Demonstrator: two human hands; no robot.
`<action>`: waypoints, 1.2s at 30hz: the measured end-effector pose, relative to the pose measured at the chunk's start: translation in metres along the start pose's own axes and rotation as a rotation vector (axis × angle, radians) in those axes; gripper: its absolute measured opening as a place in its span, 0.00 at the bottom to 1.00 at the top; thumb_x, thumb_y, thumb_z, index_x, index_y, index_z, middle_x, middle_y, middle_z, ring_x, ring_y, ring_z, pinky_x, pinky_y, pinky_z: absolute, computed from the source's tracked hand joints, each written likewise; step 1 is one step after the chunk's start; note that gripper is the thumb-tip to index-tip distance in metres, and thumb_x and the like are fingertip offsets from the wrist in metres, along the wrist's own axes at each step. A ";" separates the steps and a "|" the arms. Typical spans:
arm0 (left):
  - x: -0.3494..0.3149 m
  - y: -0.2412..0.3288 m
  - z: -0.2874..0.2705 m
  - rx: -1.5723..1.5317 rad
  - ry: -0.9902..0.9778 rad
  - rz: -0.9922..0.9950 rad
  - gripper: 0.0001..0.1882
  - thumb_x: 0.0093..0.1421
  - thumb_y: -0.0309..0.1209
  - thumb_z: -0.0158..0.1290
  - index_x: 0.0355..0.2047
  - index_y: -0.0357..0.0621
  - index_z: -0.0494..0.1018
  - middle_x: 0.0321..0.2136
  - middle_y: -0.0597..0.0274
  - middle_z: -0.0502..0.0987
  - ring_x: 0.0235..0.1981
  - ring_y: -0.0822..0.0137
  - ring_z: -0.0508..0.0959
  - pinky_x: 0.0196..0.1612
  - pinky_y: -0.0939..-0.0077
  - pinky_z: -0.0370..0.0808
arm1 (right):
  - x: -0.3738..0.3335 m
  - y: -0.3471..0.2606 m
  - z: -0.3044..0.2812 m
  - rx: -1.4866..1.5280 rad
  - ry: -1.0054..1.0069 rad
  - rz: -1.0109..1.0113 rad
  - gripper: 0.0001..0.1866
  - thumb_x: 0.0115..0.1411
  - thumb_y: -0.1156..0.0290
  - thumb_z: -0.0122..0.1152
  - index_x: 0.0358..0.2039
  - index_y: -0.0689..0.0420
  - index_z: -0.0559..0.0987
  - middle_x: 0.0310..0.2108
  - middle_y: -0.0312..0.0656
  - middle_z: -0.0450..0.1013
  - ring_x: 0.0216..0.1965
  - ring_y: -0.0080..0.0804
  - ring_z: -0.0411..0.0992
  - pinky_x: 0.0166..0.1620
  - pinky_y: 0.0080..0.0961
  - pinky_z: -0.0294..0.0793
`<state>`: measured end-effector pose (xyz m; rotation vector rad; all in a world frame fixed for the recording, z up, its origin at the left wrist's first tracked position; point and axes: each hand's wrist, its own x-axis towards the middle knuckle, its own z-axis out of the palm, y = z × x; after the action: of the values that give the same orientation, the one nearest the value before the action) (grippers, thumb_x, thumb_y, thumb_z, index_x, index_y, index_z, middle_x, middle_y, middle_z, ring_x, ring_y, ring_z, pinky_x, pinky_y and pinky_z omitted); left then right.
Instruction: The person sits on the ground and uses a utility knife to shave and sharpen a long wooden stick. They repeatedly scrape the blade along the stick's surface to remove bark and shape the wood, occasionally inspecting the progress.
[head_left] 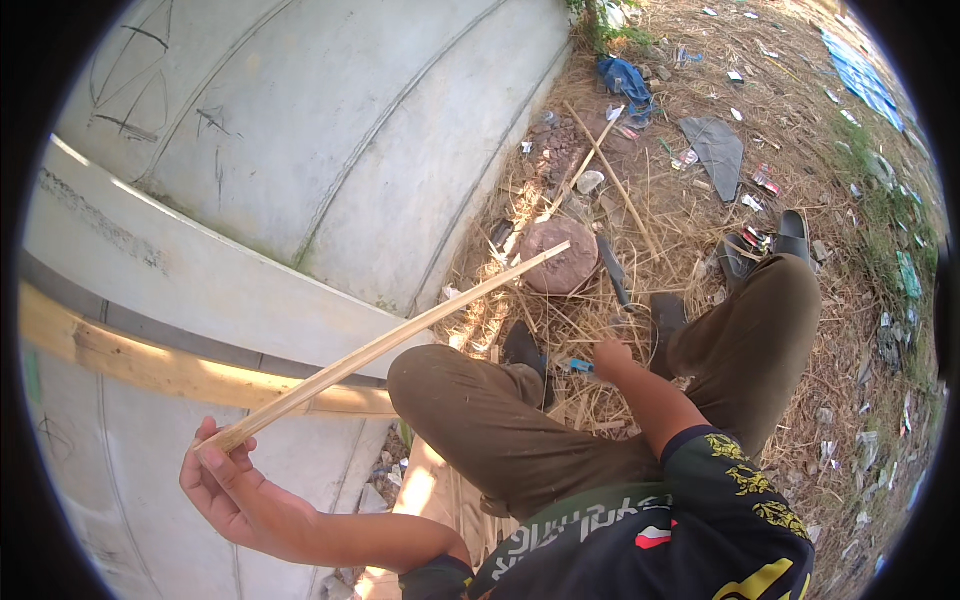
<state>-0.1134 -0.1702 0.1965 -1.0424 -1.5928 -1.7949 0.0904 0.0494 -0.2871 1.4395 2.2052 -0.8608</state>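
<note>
Over the round block point(556, 270) reaches a wooden strip point(385, 344), perhaps for support, the left hand point(238, 487) pinching its near end; below the block, the right hand point(612, 358) curls, its hold unclear.

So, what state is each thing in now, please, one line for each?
Left hand, closed on the strip's near end
Strip, raised, slanting; far end over the block, contact unclear
Right hand, seems closed on a blue handle
Block, on the ground, round top bare
Blade, beside the block; held or loose unclear
Blue bag, crumpled
Grey sheet, spread on the ground
</note>
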 end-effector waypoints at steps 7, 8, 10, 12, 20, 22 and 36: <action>-0.023 -0.015 -0.047 0.090 0.045 -0.103 0.12 0.68 0.33 0.55 0.42 0.35 0.71 0.45 0.52 0.76 0.38 0.71 0.76 0.37 0.81 0.74 | 0.017 0.004 0.051 -0.251 0.087 -0.088 0.13 0.59 0.65 0.65 0.43 0.56 0.83 0.51 0.46 0.68 0.52 0.43 0.70 0.44 0.44 0.75; -0.025 -0.020 -0.051 0.086 0.039 -0.125 0.12 0.68 0.33 0.55 0.42 0.35 0.71 0.44 0.52 0.76 0.37 0.71 0.76 0.37 0.80 0.74 | 0.017 0.007 0.047 -0.257 0.044 -0.085 0.13 0.59 0.66 0.65 0.43 0.56 0.83 0.51 0.45 0.68 0.51 0.43 0.70 0.43 0.44 0.74; -0.034 -0.029 -0.069 0.095 0.060 -0.199 0.12 0.68 0.33 0.55 0.43 0.35 0.71 0.43 0.53 0.76 0.37 0.72 0.75 0.36 0.80 0.74 | 0.001 -0.001 0.024 -0.049 0.098 -0.030 0.14 0.60 0.69 0.64 0.45 0.57 0.83 0.44 0.48 0.75 0.45 0.44 0.76 0.46 0.45 0.76; -0.044 -0.033 -0.084 0.042 0.057 -0.276 0.14 0.67 0.31 0.56 0.47 0.34 0.70 0.41 0.54 0.76 0.37 0.71 0.76 0.38 0.79 0.75 | 0.001 0.000 0.005 0.073 0.055 -0.010 0.14 0.59 0.70 0.63 0.45 0.59 0.83 0.37 0.49 0.79 0.38 0.43 0.79 0.41 0.46 0.78; -0.092 -0.041 -0.123 0.070 -0.080 -0.630 0.13 0.63 0.23 0.58 0.47 0.33 0.73 0.37 0.57 0.77 0.36 0.71 0.77 0.39 0.77 0.80 | 0.003 0.007 -0.054 0.282 -0.443 -0.008 0.12 0.62 0.70 0.58 0.39 0.66 0.81 0.33 0.49 0.81 0.30 0.39 0.83 0.28 0.38 0.84; -0.108 -0.044 -0.127 0.059 -0.127 -0.724 0.13 0.62 0.22 0.58 0.46 0.33 0.73 0.37 0.57 0.77 0.35 0.71 0.78 0.39 0.76 0.81 | 0.013 0.017 -0.055 0.307 -0.435 0.036 0.11 0.63 0.70 0.55 0.38 0.65 0.81 0.30 0.48 0.80 0.26 0.37 0.80 0.26 0.35 0.81; -0.180 -0.045 -0.114 -0.101 -0.957 -1.177 0.14 0.63 0.24 0.56 0.49 0.29 0.74 0.32 0.62 0.77 0.32 0.74 0.79 0.40 0.80 0.79 | -0.003 0.006 -0.131 2.702 -0.099 0.078 0.32 0.67 0.34 0.41 0.32 0.54 0.69 0.16 0.30 0.55 0.15 0.24 0.53 0.19 0.26 0.53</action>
<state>-0.0705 -0.2937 0.0219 -1.1904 -3.2131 -2.1554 0.1003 0.1370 -0.1894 1.3345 -0.6606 -3.7248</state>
